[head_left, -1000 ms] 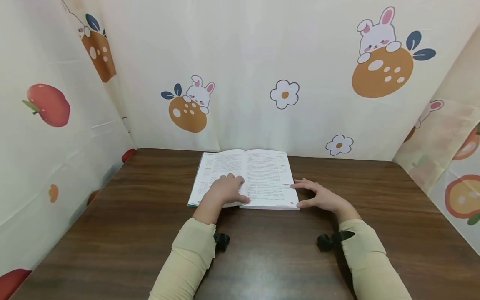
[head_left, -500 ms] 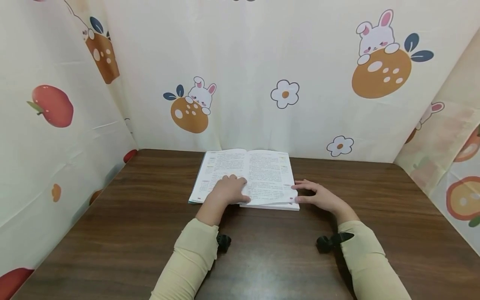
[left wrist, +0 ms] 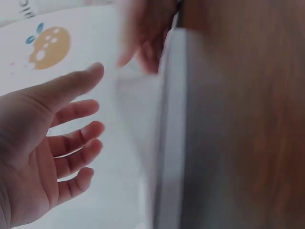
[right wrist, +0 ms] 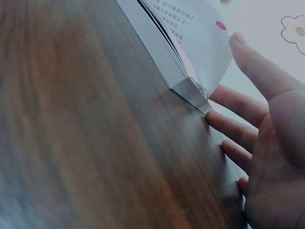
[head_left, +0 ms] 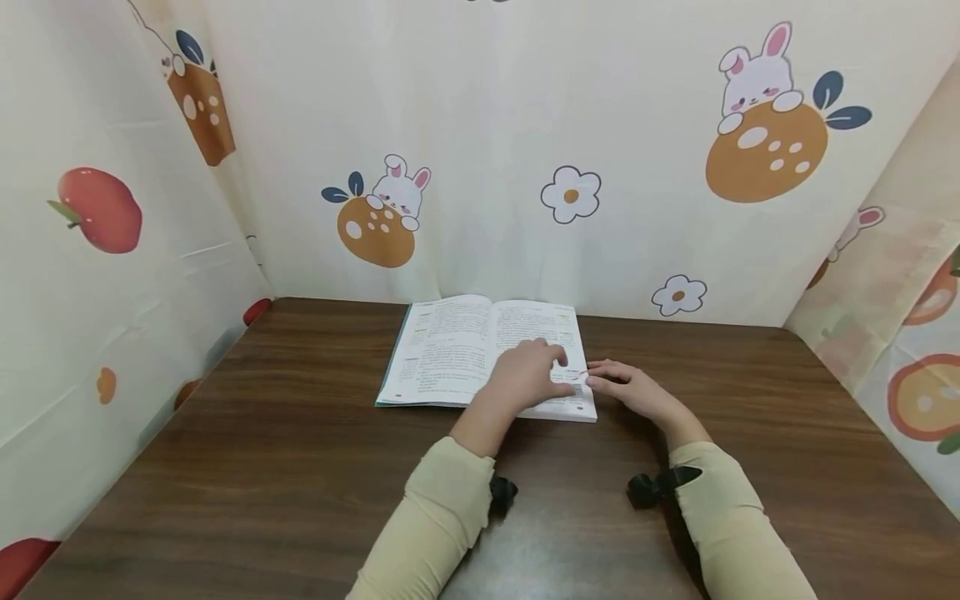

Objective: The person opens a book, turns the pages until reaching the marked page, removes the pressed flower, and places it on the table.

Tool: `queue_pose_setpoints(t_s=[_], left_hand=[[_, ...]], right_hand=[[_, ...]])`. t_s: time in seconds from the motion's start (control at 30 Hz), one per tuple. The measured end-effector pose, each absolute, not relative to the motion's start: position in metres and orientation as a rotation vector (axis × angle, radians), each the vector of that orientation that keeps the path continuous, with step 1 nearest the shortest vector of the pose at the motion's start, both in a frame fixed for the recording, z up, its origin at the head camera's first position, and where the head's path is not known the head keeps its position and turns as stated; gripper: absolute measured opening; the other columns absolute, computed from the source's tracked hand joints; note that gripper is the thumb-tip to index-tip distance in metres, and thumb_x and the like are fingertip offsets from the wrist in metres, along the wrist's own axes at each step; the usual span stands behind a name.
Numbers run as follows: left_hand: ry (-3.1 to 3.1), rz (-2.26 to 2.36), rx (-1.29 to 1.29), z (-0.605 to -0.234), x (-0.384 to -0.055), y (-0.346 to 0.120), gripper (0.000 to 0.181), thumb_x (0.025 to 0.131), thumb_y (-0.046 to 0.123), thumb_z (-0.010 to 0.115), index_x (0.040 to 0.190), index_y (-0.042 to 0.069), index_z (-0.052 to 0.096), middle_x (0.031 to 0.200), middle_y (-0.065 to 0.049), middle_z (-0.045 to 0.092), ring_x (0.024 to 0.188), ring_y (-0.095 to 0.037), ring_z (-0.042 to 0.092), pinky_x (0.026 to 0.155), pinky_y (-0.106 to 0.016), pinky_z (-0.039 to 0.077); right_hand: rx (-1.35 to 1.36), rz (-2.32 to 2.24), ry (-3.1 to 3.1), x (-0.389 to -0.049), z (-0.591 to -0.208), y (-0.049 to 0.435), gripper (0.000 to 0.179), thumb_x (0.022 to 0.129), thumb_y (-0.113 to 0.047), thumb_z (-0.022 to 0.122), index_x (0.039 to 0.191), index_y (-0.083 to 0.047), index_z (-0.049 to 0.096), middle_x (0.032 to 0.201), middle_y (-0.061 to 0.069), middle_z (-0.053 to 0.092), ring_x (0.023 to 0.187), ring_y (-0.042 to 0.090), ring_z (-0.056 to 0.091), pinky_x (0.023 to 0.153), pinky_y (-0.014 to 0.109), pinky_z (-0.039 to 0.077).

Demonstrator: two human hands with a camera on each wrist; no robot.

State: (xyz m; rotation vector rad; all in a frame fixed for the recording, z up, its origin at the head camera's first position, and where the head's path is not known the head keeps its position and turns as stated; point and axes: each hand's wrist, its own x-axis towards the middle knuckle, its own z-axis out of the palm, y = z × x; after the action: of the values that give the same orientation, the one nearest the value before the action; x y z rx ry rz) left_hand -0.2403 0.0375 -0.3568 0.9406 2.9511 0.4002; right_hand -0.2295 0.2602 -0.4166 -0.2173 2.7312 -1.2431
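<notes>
An open book [head_left: 450, 358] with printed pages lies at the far side of the table. Above its right-hand page hovers my left hand [head_left: 525, 375], thumb and fingers apart and loosely bent, with nothing between them in the left wrist view. At the book's right edge is my right hand [head_left: 633, 392]. In the right wrist view, a raised, curving page [right wrist: 205, 38] stands near the right thumb [right wrist: 257, 67], while the fingers [right wrist: 233, 129] reach to the book's corner, spread and apart from the thumb. Part of the right-hand page is hidden by the left hand.
The brown wooden table [head_left: 262, 475] extends around the book. A white curtain [head_left: 487, 100] with rabbit, fruit and flower prints hangs right behind the book and along both sides. Each wrist wears a black camera [head_left: 645, 492].
My left hand has moved right, from the left-hand page and middle of the book to over the right-hand page. A page's lower right corner has lifted beside my right hand, which has barely moved.
</notes>
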Motion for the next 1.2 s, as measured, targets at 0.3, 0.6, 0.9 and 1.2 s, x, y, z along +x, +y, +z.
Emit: queue_pose_setpoints(t_s=[0.3,0.6,0.9,1.2], left_hand=[[2.991,0.422,0.891,-0.374,-0.242,0.064,0.021,0.085,0.037,0.066,0.102,0.023,0.067,0.090,0.009,0.062,0.079,-0.008,0.054,0.064,-0.025,0.044],[3.055,0.506,0.859,-0.370,-0.243,0.064,0.012,0.088,0.032,0.063,0.086,0.022,0.070,0.078,0.012,0.062,0.067,-0.006,0.052,0.057,-0.024,0.042],[3.083,0.596,0.811,-0.352,-0.246,0.049,0.013,0.086,0.028,0.062,0.093,0.020,0.071,0.077,0.011,0.061,0.064,-0.007,0.051,0.054,-0.023,0.040],[3.136,0.745,0.785,-0.310,-0.247,0.011,0.013,0.086,0.022,0.059,0.095,0.017,0.068,0.077,0.007,0.059,0.069,-0.010,0.052,0.060,-0.025,0.041]], right_hand=[[-0.238,-1.264,2.715,-0.230,-0.416,0.256,0.052,0.090,-0.043,0.056,0.126,-0.006,0.056,0.139,0.016,0.041,0.133,0.037,0.025,0.102,0.058,0.021],[-0.319,-1.368,2.632,-0.228,-0.417,0.260,0.078,0.081,-0.030,0.071,0.142,-0.004,0.030,0.141,0.018,0.038,0.133,0.035,0.024,0.103,0.056,0.017],[-0.360,-1.302,2.683,-0.230,-0.421,0.262,0.069,0.072,-0.028,0.079,0.131,-0.007,0.049,0.139,0.018,0.039,0.131,0.036,0.026,0.103,0.057,0.017],[-0.290,-1.275,2.680,-0.231,-0.419,0.266,0.073,0.070,-0.034,0.080,0.132,-0.013,0.048,0.142,0.016,0.034,0.132,0.035,0.024,0.103,0.058,0.016]])
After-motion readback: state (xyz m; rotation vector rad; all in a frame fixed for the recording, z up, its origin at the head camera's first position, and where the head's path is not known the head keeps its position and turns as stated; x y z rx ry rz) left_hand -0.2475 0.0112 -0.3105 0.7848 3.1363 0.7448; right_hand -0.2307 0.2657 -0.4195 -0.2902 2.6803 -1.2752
